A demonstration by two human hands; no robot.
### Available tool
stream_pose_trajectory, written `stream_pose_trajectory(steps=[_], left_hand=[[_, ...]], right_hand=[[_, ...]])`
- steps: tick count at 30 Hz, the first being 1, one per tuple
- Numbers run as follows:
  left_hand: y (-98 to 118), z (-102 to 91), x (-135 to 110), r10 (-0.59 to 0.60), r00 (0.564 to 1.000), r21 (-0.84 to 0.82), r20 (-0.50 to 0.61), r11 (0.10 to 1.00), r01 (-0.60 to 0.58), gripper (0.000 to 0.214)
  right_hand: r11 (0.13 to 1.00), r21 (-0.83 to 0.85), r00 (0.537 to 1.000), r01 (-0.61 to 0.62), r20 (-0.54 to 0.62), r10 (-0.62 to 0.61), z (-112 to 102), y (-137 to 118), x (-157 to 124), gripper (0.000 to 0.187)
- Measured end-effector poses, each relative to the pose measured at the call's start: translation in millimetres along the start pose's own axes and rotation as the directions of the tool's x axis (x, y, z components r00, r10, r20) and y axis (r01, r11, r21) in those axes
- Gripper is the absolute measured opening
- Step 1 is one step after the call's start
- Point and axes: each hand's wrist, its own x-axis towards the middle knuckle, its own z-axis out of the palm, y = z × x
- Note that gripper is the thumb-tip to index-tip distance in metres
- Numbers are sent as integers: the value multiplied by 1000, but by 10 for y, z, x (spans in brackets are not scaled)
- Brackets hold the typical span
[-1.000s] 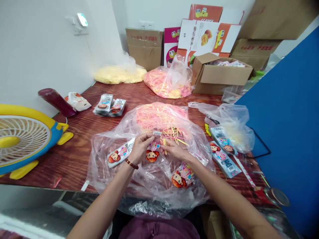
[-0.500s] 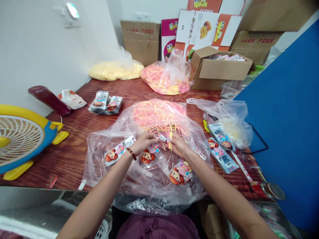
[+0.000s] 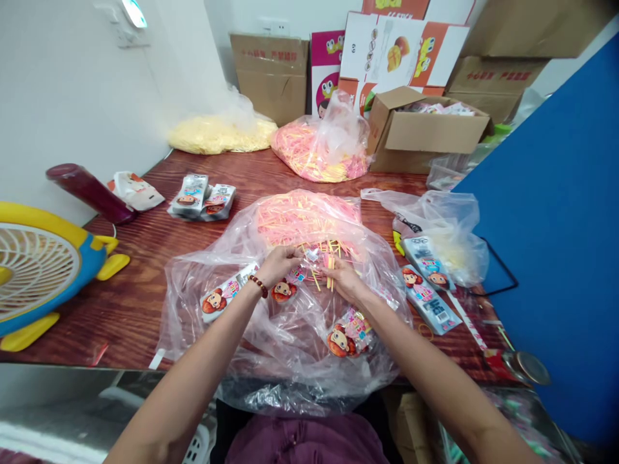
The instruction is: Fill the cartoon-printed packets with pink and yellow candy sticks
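Observation:
My left hand (image 3: 280, 265), with a beaded bracelet at the wrist, pinches the edge of a small clear packet with a silvery print (image 3: 312, 255). Between the fingers of my right hand (image 3: 345, 280) are a few short pink and yellow sticks (image 3: 329, 270), upright beside the packet. Whether the right fingers also touch the packet I cannot tell. Just beyond both hands lies a heap of pink and yellow sticks (image 3: 304, 216) in a large clear plastic bag (image 3: 294, 348). Printed pouches with a red-haired cartoon figure (image 3: 342, 340) rest on the bag near my forearms.
On the left stand a yellow-and-blue fan (image 3: 43, 270) and a leaning dark red bottle (image 3: 91, 193). Pouch stacks (image 3: 189, 196) lie behind, more pouches (image 3: 428, 299) at right. Filled bags (image 3: 322, 151) and an open carton (image 3: 435, 132) line the back; a blue panel (image 3: 561, 258) borders the right.
The small packet between my hands has turned a little and shifted slightly up and left. Both hands stay nearly in place, and the whole view has shifted slightly.

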Motion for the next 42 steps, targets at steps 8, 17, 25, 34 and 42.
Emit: stream_pose_trajectory(steps=[8, 17, 25, 34, 42], left_hand=[[156, -25, -334, 107, 962, -23, -249, 993, -117, 18], [217, 19, -794, -139, 947, -418, -290, 908, 5, 28], [-13, 135, -1065, -251, 907, -491, -337, 869, 57, 32], [-91, 169, -1157, -213, 931, -333, -295, 937, 109, 29], [35, 184, -1098, -160, 972, -244, -173, 963, 115, 28]], right_hand=[[967, -217, 991, 135, 34, -131, -59, 199, -32, 27], [970, -203, 991, 137, 39, -131, -10, 131, -80, 31], [804, -553, 971, 219, 40, -237, 20, -100, 179, 28], [808, -523, 940, 270, 325, -104, 467, -221, -11, 20], [351, -712, 789, 608, 591, -168, 526, -426, -242, 13]])
